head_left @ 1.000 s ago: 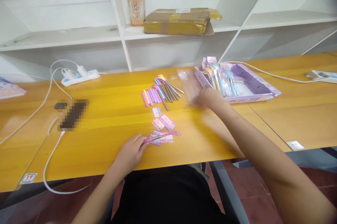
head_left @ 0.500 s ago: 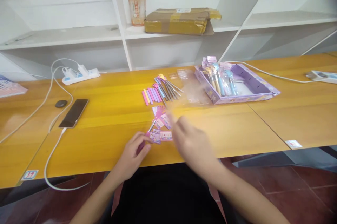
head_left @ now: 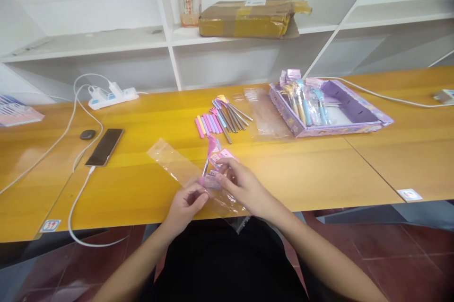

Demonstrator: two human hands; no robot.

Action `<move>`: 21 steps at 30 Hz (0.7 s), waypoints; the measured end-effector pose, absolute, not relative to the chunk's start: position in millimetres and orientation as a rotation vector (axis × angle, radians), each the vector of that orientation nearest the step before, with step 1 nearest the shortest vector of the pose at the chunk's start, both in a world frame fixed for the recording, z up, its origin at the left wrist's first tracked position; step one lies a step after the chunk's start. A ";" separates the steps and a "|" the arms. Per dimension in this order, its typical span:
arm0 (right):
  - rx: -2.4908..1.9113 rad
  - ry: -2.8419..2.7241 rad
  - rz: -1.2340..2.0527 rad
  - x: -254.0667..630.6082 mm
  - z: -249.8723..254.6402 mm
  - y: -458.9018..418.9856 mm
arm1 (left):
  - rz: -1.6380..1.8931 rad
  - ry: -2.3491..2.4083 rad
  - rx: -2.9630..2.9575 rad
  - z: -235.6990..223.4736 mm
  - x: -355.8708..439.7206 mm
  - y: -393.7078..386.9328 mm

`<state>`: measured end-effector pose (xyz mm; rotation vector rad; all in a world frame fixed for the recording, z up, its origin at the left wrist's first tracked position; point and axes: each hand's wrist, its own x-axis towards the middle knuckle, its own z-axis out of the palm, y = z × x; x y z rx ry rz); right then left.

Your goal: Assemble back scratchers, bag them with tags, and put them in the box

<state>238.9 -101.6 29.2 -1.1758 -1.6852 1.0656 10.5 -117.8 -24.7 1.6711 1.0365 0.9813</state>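
Observation:
My left hand (head_left: 187, 205) is closed around the pink handle of a back scratcher (head_left: 205, 165), its pink hand-shaped head pointing away from me. A clear plastic bag (head_left: 166, 157) lies slantwise across the table, passing by the left fingers and under the right hand. My right hand (head_left: 241, 183) is over several small printed cards (head_left: 225, 154), thumb and fingertips bent but apart. Farther off, several metal-stemmed back scratchers (head_left: 230, 117) lie fanned out. Beside them is a row of pink, purple and yellow handle sleeves (head_left: 207, 125).
A purple box (head_left: 358, 127) holds bagged back scratchers; more clear bags (head_left: 264, 115) lie beside it. At left are a phone (head_left: 105, 147) on a cable, a small black object (head_left: 87, 134) and a power strip (head_left: 113, 97). A bottle (head_left: 189, 1) and taped carton (head_left: 244, 22) stand on the shelf.
My right hand has moved in toward the cards and my left hand. A clear bag now lies between and under the hands. The back scratcher stays in my left hand, tilted slightly.

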 end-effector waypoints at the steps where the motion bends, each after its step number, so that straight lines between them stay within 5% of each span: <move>1: -1.135 -1.701 1.154 236.5 25.8 -99.8 | 0.967 1.016 1.695 -21.6 10.9 -118.4; 11: -0.954 -1.447 1.272 236.3 25.7 -97.3 | 1.122 0.970 1.617 -14.1 12.8 -122.3; 21: -1.075 -1.466 0.997 264.6 46.0 -116.9 | 1.442 0.980 0.979 -13.0 7.3 -117.2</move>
